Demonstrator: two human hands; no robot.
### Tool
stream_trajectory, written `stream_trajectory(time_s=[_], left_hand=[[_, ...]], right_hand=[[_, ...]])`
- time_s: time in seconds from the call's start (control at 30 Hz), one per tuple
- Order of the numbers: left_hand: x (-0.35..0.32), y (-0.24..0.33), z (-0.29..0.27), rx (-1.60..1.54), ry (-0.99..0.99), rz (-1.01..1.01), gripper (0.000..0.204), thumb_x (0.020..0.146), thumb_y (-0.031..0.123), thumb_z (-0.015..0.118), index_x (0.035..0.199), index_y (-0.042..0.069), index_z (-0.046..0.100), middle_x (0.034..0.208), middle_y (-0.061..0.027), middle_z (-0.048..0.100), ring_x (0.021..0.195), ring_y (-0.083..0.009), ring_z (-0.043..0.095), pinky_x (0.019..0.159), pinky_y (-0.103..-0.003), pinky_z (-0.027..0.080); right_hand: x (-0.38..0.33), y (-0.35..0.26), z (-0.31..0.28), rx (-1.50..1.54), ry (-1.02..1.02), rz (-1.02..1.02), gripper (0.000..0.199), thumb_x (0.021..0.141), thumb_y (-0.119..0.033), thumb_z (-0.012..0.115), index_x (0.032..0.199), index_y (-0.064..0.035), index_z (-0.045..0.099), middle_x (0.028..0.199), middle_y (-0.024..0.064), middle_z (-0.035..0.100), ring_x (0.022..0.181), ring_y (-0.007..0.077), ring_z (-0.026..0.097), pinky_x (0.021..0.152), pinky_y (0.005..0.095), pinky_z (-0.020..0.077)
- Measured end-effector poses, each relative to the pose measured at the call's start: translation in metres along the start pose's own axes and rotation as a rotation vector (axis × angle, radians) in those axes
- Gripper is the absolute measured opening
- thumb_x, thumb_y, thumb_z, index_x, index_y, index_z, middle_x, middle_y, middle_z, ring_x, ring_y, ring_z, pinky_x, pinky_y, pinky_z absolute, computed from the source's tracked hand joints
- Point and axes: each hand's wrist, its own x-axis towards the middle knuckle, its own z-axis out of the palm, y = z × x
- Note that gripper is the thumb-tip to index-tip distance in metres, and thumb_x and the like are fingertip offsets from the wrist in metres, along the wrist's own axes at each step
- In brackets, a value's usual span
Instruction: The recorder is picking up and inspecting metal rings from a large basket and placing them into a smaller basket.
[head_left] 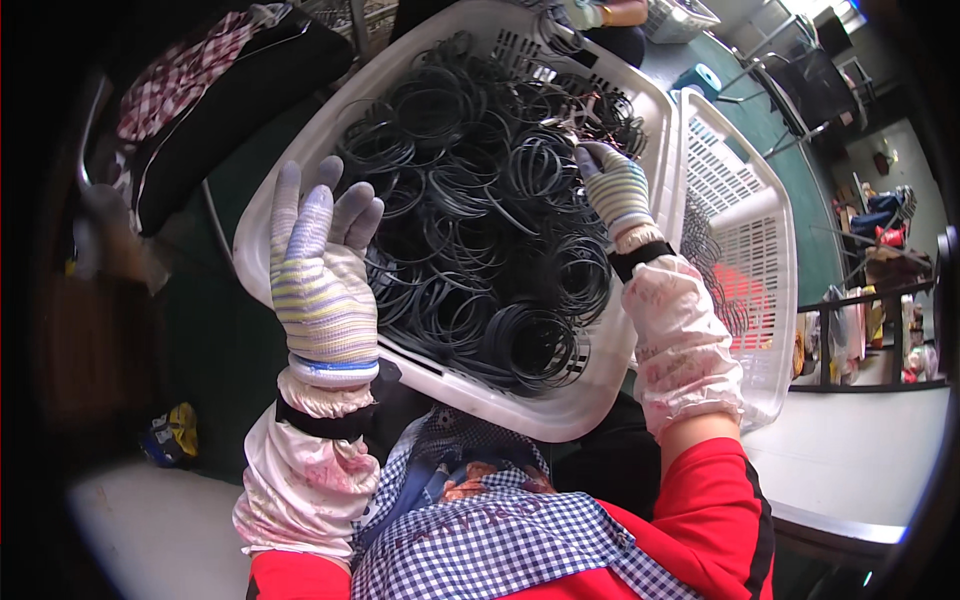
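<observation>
In front of me stands a large white plastic basket (570,418), heaped with coils of black cable (440,190). My left hand (325,270), in a striped glove with grey fingertips, is raised over the basket's left rim. Its fingers are spread and hold nothing. At the right side of the heap, my right hand (615,190), gloved alike, has its fingers pressed together. They reach a cluster of pale and copper-coloured cable ends (588,112); what sits between the fingertips is hidden.
A second white slotted basket (775,210) stands against the right side, with thin dark cable inside. Another person's hand (585,12) shows at the far rim. A black chair with a checked cloth (190,75) is at left. A blue roll (700,80) lies at far right.
</observation>
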Motion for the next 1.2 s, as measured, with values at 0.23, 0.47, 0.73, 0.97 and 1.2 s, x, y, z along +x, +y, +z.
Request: stream_trajectory(time_s=[0.23, 0.47, 0.73, 0.97, 1.2], left_hand=[[-0.014, 0.017, 0.001, -0.043, 0.036, -0.059, 0.043, 0.099, 0.01, 0.056, 0.141, 0.004, 0.049, 0.127, -0.0169, 0.062, 0.098, -0.0223, 0.069, 0.089, -0.034, 0.06], [-0.004, 0.021, -0.008, -0.061, 0.048, -0.071, 0.049, 0.101, 0.011, 0.055, 0.148, 0.009, 0.042, 0.132, -0.0161, 0.059, 0.096, -0.0247, 0.07, 0.09, -0.037, 0.059], [-0.007, 0.005, -0.004, -0.075, -0.037, -0.058, 0.044, 0.1, 0.01, 0.055, 0.143, 0.005, 0.047, 0.128, -0.0181, 0.06, 0.098, -0.0241, 0.07, 0.086, -0.036, 0.062], [-0.022, -0.012, 0.009, 0.32, -0.348, -0.183, 0.067, 0.097, 0.013, 0.064, 0.153, 0.005, 0.03, 0.141, -0.0177, 0.05, 0.114, -0.0195, 0.06, 0.099, -0.03, 0.05], [-0.024, -0.024, 0.027, 0.316, -0.76, -0.648, 0.113, 0.081, 0.029, 0.082, 0.159, 0.001, 0.005, 0.156, -0.0214, 0.032, 0.126, -0.0219, 0.051, 0.088, -0.024, 0.049]], right_hand=[[0.05, 0.003, 0.023, -0.162, -0.147, 0.291, 0.057, 0.09, -0.053, 0.061, 0.136, -0.0195, 0.06, 0.126, 0.0168, 0.067, 0.118, 0.0347, 0.062, 0.102, 0.0432, 0.0476], [0.069, 0.011, 0.03, -0.13, -0.058, 0.289, 0.033, 0.095, -0.039, 0.06, 0.113, -0.0168, 0.074, 0.109, 0.0148, 0.072, 0.103, 0.0345, 0.068, 0.092, 0.0417, 0.0519], [0.076, 0.03, -0.04, 0.404, 0.354, 0.173, 0.023, 0.099, -0.025, 0.064, 0.11, -0.0051, 0.068, 0.09, 0.0085, 0.071, 0.078, 0.0142, 0.064, 0.068, 0.0289, 0.0533], [0.007, -0.015, -0.084, 1.393, -0.096, 0.149, 0.018, 0.102, -0.024, 0.058, 0.115, -0.0104, 0.059, 0.105, 0.0116, 0.071, 0.086, 0.0221, 0.071, 0.078, 0.0381, 0.061], [-0.092, -0.099, -0.106, 1.402, -0.715, -0.141, 0.025, 0.101, -0.029, 0.061, 0.113, -0.0073, 0.06, 0.099, 0.0081, 0.069, 0.082, 0.0154, 0.069, 0.077, 0.0285, 0.0567]])
